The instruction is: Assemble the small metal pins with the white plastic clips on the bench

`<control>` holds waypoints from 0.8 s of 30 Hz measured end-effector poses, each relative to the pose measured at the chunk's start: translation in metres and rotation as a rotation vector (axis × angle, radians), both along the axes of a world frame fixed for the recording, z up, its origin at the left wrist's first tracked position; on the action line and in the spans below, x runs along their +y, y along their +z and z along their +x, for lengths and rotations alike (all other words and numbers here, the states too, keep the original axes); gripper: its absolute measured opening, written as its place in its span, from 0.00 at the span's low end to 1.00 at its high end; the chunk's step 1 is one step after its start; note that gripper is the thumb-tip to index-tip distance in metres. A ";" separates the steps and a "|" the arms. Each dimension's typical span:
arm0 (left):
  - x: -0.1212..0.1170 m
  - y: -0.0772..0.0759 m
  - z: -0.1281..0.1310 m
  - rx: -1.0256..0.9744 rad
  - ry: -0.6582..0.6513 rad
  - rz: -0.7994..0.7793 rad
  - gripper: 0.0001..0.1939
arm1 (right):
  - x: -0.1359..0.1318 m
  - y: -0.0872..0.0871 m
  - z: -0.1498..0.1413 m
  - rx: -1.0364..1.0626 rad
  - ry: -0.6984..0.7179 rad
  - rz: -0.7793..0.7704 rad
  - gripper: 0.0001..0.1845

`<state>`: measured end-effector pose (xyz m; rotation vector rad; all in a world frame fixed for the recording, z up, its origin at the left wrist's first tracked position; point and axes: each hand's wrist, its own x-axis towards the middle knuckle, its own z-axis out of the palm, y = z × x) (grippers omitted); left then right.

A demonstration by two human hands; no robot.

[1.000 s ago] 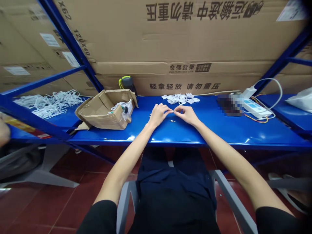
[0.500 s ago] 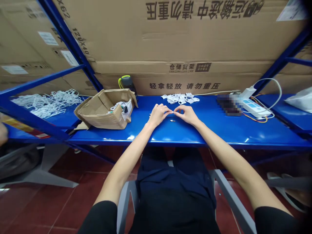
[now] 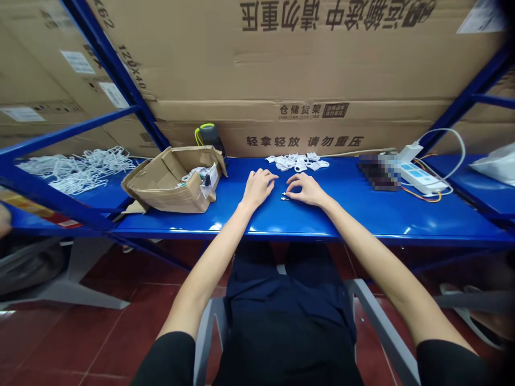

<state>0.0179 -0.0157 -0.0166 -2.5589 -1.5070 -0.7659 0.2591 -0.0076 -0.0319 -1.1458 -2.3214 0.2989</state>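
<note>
Two tiny white-and-metal pins [image 3: 285, 197] lie just beside the curled fingertips [image 3: 290, 194] of the right hand [image 3: 308, 190], which grips nothing. The left hand [image 3: 257, 188] rests open and empty on the glossy blue steel shelf [image 3: 362, 217], left of the pins. Behind the pins sits a heap of white plastic clips [image 3: 298, 163]; further left of them stands a torn corrugated cardboard box [image 3: 173, 185].

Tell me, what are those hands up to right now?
Left hand flat on blue shelf, empty. Right hand beside two small pins, not gripping. Nothing blocking.
</note>
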 end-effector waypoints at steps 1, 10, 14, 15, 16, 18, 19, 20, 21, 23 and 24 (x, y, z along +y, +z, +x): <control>0.000 0.000 0.000 0.002 0.005 -0.003 0.17 | 0.000 0.000 -0.001 0.002 0.003 -0.006 0.07; -0.002 0.000 0.002 -0.007 -0.023 -0.020 0.14 | -0.001 0.000 -0.001 0.008 0.049 -0.009 0.07; -0.002 0.000 0.002 -0.006 -0.025 -0.028 0.14 | -0.002 0.001 -0.001 0.001 0.062 -0.011 0.08; -0.002 0.000 0.002 -0.004 -0.029 -0.030 0.14 | -0.002 0.002 -0.001 -0.001 0.062 -0.012 0.08; -0.002 -0.001 0.003 -0.002 -0.034 -0.032 0.14 | -0.003 0.002 -0.001 -0.001 0.061 -0.012 0.08; -0.001 -0.002 0.003 0.005 -0.050 -0.039 0.14 | -0.003 0.002 -0.001 0.005 0.067 -0.011 0.09; 0.000 -0.003 0.003 0.007 -0.059 -0.041 0.14 | -0.002 0.001 0.000 0.011 0.070 -0.008 0.10; 0.000 -0.004 0.003 0.009 -0.065 -0.043 0.14 | -0.001 0.001 0.000 0.018 0.070 -0.003 0.11; 0.000 -0.004 0.004 0.012 -0.069 -0.044 0.14 | 0.000 0.000 0.000 0.026 0.063 0.004 0.11; 0.000 -0.004 0.004 0.019 -0.066 -0.039 0.14 | 0.005 0.000 0.002 0.046 0.001 0.025 0.13; 0.000 -0.004 0.004 0.020 -0.054 -0.032 0.15 | 0.007 0.000 0.004 0.054 -0.056 0.037 0.14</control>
